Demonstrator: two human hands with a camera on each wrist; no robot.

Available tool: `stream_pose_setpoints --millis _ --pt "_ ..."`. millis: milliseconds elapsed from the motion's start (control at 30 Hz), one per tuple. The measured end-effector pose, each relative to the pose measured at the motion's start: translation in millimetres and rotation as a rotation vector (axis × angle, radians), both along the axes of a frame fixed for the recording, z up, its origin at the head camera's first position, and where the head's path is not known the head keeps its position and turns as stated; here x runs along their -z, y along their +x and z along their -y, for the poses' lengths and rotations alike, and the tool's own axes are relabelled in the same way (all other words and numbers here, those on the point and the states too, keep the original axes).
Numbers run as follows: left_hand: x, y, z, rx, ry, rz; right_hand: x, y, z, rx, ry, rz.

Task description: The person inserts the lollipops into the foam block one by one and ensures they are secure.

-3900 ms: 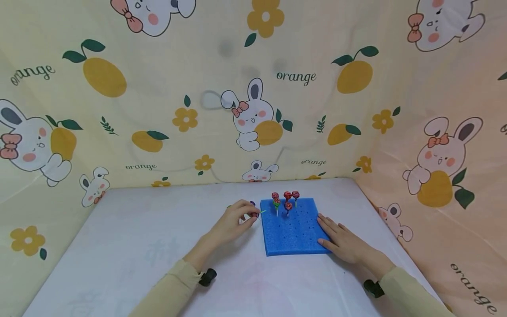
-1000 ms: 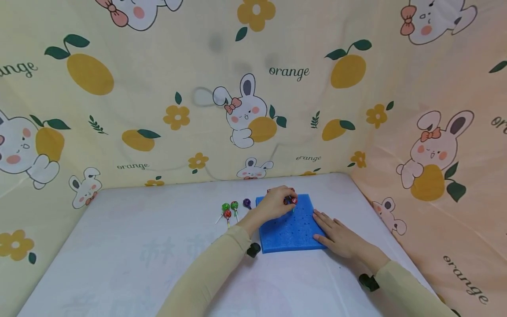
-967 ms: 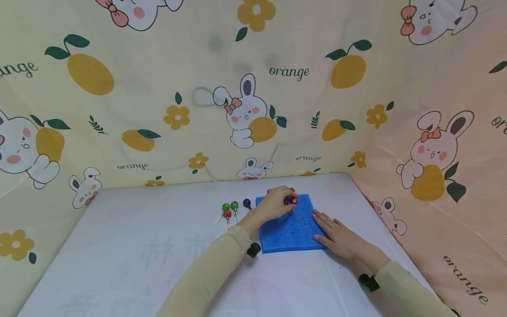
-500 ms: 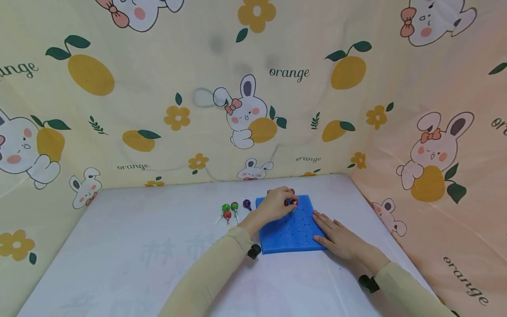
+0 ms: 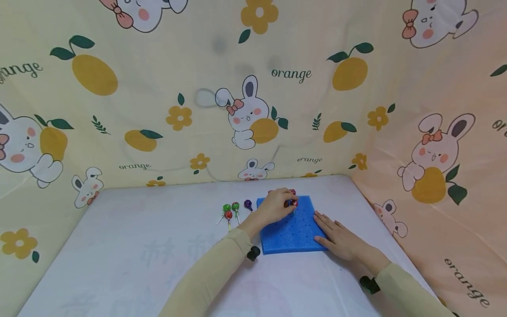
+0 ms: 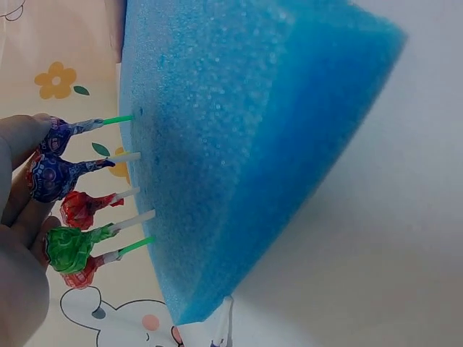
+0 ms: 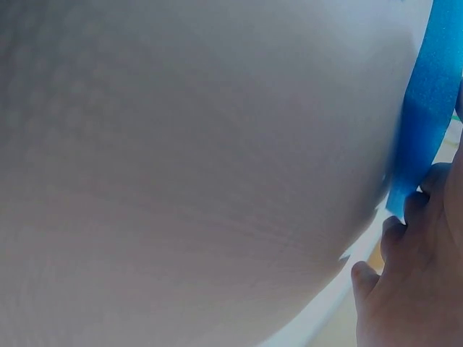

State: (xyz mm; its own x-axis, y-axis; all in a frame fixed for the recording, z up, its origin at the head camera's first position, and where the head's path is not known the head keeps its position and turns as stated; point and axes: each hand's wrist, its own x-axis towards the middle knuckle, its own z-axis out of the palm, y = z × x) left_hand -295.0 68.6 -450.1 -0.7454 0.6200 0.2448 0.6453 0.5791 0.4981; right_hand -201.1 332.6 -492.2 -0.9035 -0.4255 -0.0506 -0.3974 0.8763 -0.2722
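Observation:
My left hand (image 5: 273,207) is over the back part of a blue foam block (image 5: 293,237) dotted with small holes. Its fingertips pinch a dark purple-wrapped lollipop (image 6: 58,136), whose green stick meets the foam's top. Close beside it in the left wrist view, another purple lollipop (image 6: 51,177), a green lollipop (image 6: 69,249) and two red ones stand with their sticks in the foam. From above, my left hand hides most of these. My right hand (image 5: 342,240) rests flat along the block's right edge, fingers extended, also partly seen in the right wrist view.
Loose lollipops lie on the white tabletop (image 5: 138,246) left of the block: a purple one (image 5: 247,204), a green one (image 5: 226,207), another green one (image 5: 235,206) and a red one (image 5: 228,215). A patterned cloth (image 5: 206,132) hangs behind the table.
Since the oldest frame, my left hand has carried the green-stick lollipop from left of the block to over its holes. Over the last second it has barely moved; my right hand stays put.

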Motion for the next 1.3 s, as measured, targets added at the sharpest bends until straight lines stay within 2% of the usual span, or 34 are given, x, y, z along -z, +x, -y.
stream_pose_setpoints --millis 167,367,533,767,967,1300 --pt "0.7 0.5 0.2 0.004 0.020 -0.010 0.6 1.1 1 -0.001 0.010 -0.001" --pt "-0.8 0.7 1.7 0.015 0.048 -0.059 -2.4 2.6 1 -0.007 -0.006 -0.019" --pt "-1.7 3.0 5.4 0.015 0.145 -0.045 -3.2 2.0 2 -0.005 -0.001 -0.022" --pt "-6.1 13.6 18.0 -0.019 0.315 -0.035 -1.9 1.8 1 -0.001 -0.006 -0.020" --pt "-6.4 22.8 35.3 -0.077 0.447 -0.004 -0.6 0.9 1 -0.005 -0.006 -0.015" --pt "4.9 26.6 76.0 -0.201 0.560 -0.106 0.5 1.4 0 0.000 -0.007 -0.005"
